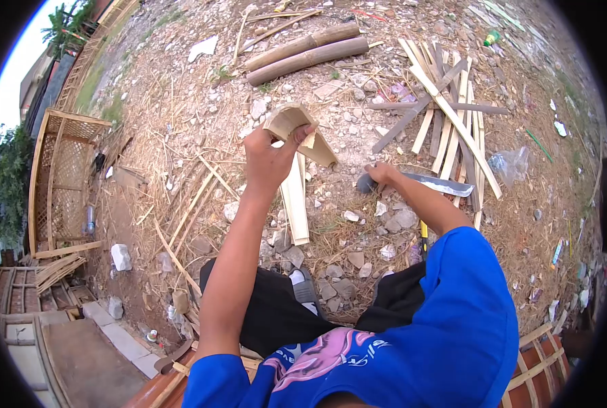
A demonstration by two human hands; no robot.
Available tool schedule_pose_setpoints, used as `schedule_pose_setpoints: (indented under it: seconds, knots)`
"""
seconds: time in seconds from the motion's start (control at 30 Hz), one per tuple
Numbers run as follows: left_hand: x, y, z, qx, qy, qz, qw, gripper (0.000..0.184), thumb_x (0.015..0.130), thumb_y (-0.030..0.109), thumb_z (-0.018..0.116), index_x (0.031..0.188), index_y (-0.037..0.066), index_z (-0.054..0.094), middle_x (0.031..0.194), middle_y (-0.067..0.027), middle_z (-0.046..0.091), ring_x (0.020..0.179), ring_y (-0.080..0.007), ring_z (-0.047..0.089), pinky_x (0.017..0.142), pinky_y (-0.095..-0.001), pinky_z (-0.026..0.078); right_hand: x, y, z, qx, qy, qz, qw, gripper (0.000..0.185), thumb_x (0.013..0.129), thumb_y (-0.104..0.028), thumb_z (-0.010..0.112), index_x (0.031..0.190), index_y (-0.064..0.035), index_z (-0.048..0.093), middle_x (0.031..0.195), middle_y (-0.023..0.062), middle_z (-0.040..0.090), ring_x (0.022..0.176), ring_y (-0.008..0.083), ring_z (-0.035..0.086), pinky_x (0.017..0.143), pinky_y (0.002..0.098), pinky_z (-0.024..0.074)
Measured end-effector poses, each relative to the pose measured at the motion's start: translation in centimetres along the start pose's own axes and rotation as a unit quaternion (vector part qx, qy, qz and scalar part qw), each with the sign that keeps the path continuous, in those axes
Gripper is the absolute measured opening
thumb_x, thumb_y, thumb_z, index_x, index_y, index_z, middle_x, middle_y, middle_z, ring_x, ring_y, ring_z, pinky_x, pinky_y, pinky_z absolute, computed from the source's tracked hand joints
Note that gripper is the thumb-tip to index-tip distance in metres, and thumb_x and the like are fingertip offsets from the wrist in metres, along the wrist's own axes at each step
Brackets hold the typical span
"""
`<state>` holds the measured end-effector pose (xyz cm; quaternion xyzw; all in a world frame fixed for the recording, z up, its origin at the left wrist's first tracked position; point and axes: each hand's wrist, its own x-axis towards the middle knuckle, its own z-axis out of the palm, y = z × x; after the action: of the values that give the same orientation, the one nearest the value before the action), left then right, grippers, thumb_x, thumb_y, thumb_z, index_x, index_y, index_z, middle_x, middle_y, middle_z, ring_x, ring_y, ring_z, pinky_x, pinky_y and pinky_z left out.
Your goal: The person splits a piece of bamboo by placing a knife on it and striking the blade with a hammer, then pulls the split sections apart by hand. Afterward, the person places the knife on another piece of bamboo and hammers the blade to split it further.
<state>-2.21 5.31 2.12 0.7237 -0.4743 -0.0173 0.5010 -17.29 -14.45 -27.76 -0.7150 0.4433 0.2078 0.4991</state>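
Note:
My left hand [269, 158] is raised in front of me, its fingers closed around a curved split piece of bamboo [322, 151]. The piece slants down to the right, its hollow side partly showing. To the right, my right hand [384, 174] is low over the ground, closed on the dark handle [366, 183] of a machete. The machete's blade [446, 185] points right, partly hidden behind my forearm. Below the raised bamboo, pale split bamboo strips [294, 204] lie on the ground between my hands.
Two bamboo poles [310, 54] lie ahead. A crossed pile of bamboo strips [453, 115] is at the right, with a clear plastic bag [511, 163] beyond it. A yellow-handled tool [424, 234] lies by my knee. A lattice frame [69, 183] stands left; stones cover the ground.

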Motion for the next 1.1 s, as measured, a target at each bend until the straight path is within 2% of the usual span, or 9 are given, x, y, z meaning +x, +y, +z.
schedule_pose_setpoints:
  seconds: [0.07,0.1,0.23,0.33,0.47,0.53,0.8,1.03,1.1]
  knots:
    - [1.1,-2.1,0.5,-0.034,0.024,-0.031,0.999,0.038,0.081,0.031,0.079,0.093,-0.003,0.069,0.076,-0.0097,0.071,0.071,-0.0127,0.067,0.065,-0.0268,0.051,-0.4,0.6,0.2,-0.103,0.049,-0.05,0.992,0.06,0.092,-0.044,0.052,0.127,0.0038,0.048,0.103,0.0235,0.065,0.069,0.0295,0.07,0.05,0.0424,0.0555]
    - [1.7,-1.8,0.7,-0.134,0.035,-0.069,0.988,0.044,0.079,0.035,0.081,0.095,-0.004,0.069,0.077,-0.0083,0.07,0.07,-0.0112,0.065,0.065,-0.0262,0.05,-3.2,-0.4,-0.4,-0.047,0.021,-0.029,0.998,0.058,0.091,-0.044,0.053,0.126,0.0017,0.049,0.1,0.0212,0.066,0.072,0.0301,0.071,0.06,0.0427,0.0574]
    - [3.6,-3.0,-1.0,-0.137,-0.044,-0.123,0.982,0.044,0.08,0.036,0.08,0.1,-0.001,0.068,0.086,-0.0055,0.07,0.077,-0.0105,0.064,0.071,-0.0259,0.05,-11.8,-0.5,-3.0,0.146,0.032,-0.021,0.989,0.054,0.089,-0.041,0.062,0.125,-0.0038,0.051,0.099,0.0135,0.065,0.073,0.0224,0.068,0.06,0.0372,0.0542]
    - [4.1,-4.5,-1.0,-0.245,-0.102,-0.15,0.952,0.049,0.083,0.028,0.076,0.117,-0.002,0.056,0.099,-0.0117,0.07,0.093,-0.0191,0.068,0.083,-0.0328,0.054,-20.8,0.8,-5.2,0.198,0.111,-0.051,0.973,0.048,0.088,-0.035,0.068,0.121,-0.006,0.05,0.091,0.0081,0.062,0.072,0.0188,0.065,0.057,0.0351,0.0508]
    - [5.0,-4.7,0.0,-0.303,-0.173,-0.154,0.924,0.051,0.083,0.03,0.075,0.121,0.002,0.054,0.102,-0.012,0.069,0.1,-0.0209,0.065,0.087,-0.0346,0.053,-29.0,7.6,-5.4,0.4,0.224,-0.006,0.889,0.016,0.089,-0.011,0.061,0.1,-0.0103,0.049,0.079,0.0043,0.057,0.063,0.0136,0.058,0.054,0.0262,0.0466]
    - [5.0,-4.1,0.5,-0.311,-0.204,-0.163,0.914,0.052,0.083,0.034,0.074,0.121,0.004,0.055,0.099,-0.0083,0.068,0.096,-0.0177,0.063,0.087,-0.0343,0.05,-29.1,15.3,-5.9,0.41,0.29,-0.031,0.864,0.017,0.088,-0.006,0.056,0.097,-0.0139,0.044,0.077,0.0023,0.053,0.064,0.0122,0.058,0.052,0.0264,0.0448]
    - [4.8,-3.0,2.5,-0.314,-0.226,-0.202,0.9,0.042,0.081,0.04,0.075,0.107,0.007,0.069,0.096,-0.0034,0.069,0.095,-0.0139,0.062,0.091,-0.0327,0.044,-37.9,5.9,-6.8,0.296,0.487,-0.041,0.82,0.047,0.091,-0.01,0.06,0.133,-0.0118,0.039,0.074,0.0011,0.049,0.057,0.0085,0.047,0.049,0.0241,0.0372]
    - [5.1,-3.1,3.1,-0.311,-0.214,-0.203,0.903,0.041,0.086,0.037,0.07,0.113,0.005,0.065,0.097,-0.0037,0.067,0.094,-0.0138,0.062,0.088,-0.0318,0.047,-40.7,-3.8,-7.6,0.436,0.4,-0.423,0.686,0.065,0.089,-0.027,0.07,0.138,-0.0036,0.034,0.078,0.0,0.048,0.067,0.0099,0.05,0.064,0.0257,0.0443]
    - [5.3,-3.0,2.9,-0.316,-0.209,-0.198,0.904,0.041,0.086,0.036,0.071,0.112,0.005,0.065,0.097,-0.004,0.067,0.094,-0.0137,0.062,0.087,-0.0314,0.047,-39.5,-5.5,-7.8,0.426,0.303,-0.443,0.729,0.06,0.088,-0.021,0.071,0.134,-0.0012,0.038,0.086,0.0028,0.055,0.073,0.0103,0.055,0.064,0.0257,0.0476]
